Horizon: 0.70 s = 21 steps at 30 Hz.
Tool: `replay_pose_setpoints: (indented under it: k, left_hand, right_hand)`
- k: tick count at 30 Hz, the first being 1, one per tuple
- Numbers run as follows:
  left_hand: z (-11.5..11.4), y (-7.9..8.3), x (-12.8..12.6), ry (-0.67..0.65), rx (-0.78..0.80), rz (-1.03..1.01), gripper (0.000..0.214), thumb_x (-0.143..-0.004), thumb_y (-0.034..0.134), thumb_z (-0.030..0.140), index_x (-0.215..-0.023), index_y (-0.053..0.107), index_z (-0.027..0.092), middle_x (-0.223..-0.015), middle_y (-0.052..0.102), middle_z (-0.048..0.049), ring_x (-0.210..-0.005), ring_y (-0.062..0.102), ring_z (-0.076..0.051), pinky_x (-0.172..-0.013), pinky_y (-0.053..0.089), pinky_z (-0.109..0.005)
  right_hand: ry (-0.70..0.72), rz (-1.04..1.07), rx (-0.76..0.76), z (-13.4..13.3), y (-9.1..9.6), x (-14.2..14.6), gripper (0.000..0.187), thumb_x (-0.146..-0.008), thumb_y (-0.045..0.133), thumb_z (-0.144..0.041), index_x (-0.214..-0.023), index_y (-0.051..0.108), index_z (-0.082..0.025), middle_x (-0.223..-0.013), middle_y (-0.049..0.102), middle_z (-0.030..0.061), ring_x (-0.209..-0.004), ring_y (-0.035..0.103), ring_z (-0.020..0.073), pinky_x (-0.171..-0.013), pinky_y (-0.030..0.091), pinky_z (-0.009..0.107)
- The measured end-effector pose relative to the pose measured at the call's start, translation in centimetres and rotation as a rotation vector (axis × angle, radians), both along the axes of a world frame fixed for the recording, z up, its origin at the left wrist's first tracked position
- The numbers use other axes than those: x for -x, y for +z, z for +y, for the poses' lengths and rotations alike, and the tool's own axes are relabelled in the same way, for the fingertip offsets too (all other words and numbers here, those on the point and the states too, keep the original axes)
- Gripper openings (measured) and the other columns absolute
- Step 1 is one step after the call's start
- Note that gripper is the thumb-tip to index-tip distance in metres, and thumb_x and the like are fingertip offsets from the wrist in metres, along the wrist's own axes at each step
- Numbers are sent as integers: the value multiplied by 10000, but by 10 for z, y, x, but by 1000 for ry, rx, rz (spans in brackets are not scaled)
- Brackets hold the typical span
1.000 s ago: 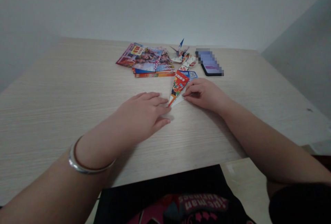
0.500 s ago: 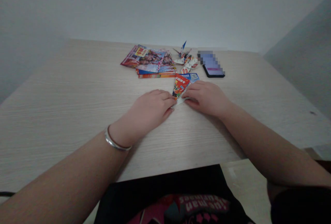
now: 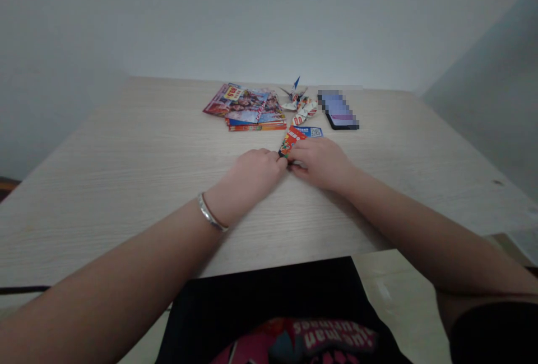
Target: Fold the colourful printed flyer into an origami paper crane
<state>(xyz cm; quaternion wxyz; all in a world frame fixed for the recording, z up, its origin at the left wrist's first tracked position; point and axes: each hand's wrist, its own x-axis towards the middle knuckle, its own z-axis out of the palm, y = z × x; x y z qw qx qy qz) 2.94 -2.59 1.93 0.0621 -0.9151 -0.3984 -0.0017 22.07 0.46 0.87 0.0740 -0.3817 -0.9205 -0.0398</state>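
Note:
A small folded sheet of printed paper (image 3: 293, 136), red with a cartoon picture and a blue part bearing a square code, lies on the table between my hands. My left hand (image 3: 261, 169), with a silver bangle at its wrist, has its fingers closed on the near corner of the paper. From the other side my right hand (image 3: 321, 161) pinches the paper's near edge, its fingertips almost meeting those of the left. Fingers hide the lower part of the paper.
Beyond the hands lies a stack of colourful printed leaflets (image 3: 247, 107). Beside it are folded paper cranes (image 3: 296, 98), and farther right a phone (image 3: 339, 111) with a lit screen. A wall (image 3: 269, 22) rises behind the pale wooden table (image 3: 126, 145).
My right hand has moved left and nearer my left hand, covering more of the paper. The white strip along the near edge no longer shows. The whole view has shifted slightly.

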Motion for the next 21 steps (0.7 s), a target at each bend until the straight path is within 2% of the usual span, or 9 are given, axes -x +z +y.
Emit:
replay_pose_setpoints:
  k: [2,6,9,11,13,16,18,21]
  left_hand:
    - [5,3,0,0,20,-68,268,-943,441,88,-1007,699,120,-988,741,-130,-872,700,-255,-771,522,-360]
    - [17,12,-2,132,129,-248,227,-913,519,228,-951,738,183,-903,763,-78,-836,700,-244,-722,486,-327]
    - [20,13,-4,304,162,-452,208,-896,536,274,-873,729,200,-847,758,-55,-767,672,-211,-663,445,-303]
    - [20,9,-4,364,174,-577,208,-899,523,276,-892,717,203,-842,751,-48,-739,657,-199,-648,432,-303]
    - [20,3,-4,351,177,-627,182,-896,532,284,-910,697,209,-853,744,-37,-747,651,-193,-658,432,-301]
    - [23,-2,-2,316,117,-563,174,-899,531,295,-894,680,205,-847,732,-44,-732,636,-202,-646,419,-313]
    - [26,-2,-1,279,75,-513,179,-899,523,288,-865,670,192,-807,713,-50,-703,617,-204,-635,408,-319]
    - [30,-1,1,154,44,-479,160,-882,523,244,-808,649,178,-782,681,-51,-708,603,-196,-662,411,-321]
  right_hand:
    - [-36,-28,4,-3,7,2,191,-896,563,-232,-940,741,-179,-976,768,75,-890,670,224,-755,414,347]
    - [-140,-10,-30,-3,21,7,195,-868,564,-217,-915,749,-178,-912,782,87,-827,680,235,-741,412,357]
    - [-196,112,-43,0,26,11,173,-858,586,-252,-880,744,-184,-881,777,84,-815,675,233,-741,418,353]
    - [-221,218,-26,3,24,15,163,-857,593,-269,-879,734,-189,-888,772,77,-821,671,229,-740,423,346]
    - [-231,293,-4,5,20,17,150,-856,595,-261,-881,724,-188,-882,766,72,-832,668,224,-765,430,344]
    - [-183,308,-13,9,12,17,136,-861,593,-252,-859,713,-188,-861,757,64,-842,661,221,-817,422,360]
    - [-164,312,-11,10,9,15,135,-856,594,-259,-847,711,-193,-854,752,60,-834,656,222,-782,416,354]
    - [-169,356,56,11,7,13,115,-832,608,-261,-838,710,-207,-847,748,44,-819,658,211,-718,410,324]
